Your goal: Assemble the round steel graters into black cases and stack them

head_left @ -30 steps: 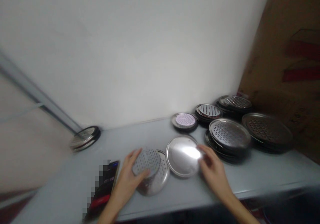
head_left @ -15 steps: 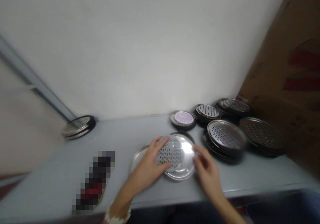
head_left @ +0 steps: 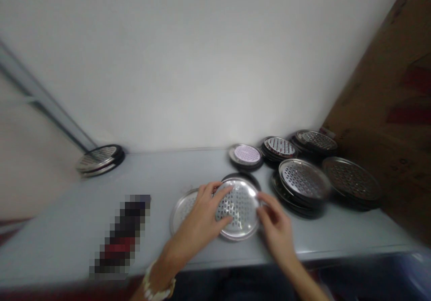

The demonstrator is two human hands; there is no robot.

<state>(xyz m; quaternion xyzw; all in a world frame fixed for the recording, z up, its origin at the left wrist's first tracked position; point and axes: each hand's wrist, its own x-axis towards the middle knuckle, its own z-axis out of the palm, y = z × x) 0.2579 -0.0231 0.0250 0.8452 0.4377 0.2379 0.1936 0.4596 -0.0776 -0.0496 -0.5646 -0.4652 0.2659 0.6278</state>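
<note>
A round metal grater plate (head_left: 240, 207) with a raised rim is between my two hands, above the table near its front. My left hand (head_left: 207, 211) holds its left side, with thumb and fingers over the perforated face. At the right rim, my right hand (head_left: 276, 220) pinches the edge between thumb and fingers. Behind the plate, a dark round piece (head_left: 254, 181) shows partly. A second metal grater plate (head_left: 180, 211) lies on the table at the left, partly hidden by my left hand and forearm.
Stacks of round graters (head_left: 303, 180) stand on the right of the table (head_left: 161, 171), near a cardboard box (head_left: 373, 112). A smaller stack (head_left: 101, 159) sits at the back left by the wall. A pixelated item (head_left: 121, 238) lies at front left.
The perforated part, offset to the left on the shiny plate before, now appears centred within the rim. Both hands keep their hold; the view has shifted slightly.
</note>
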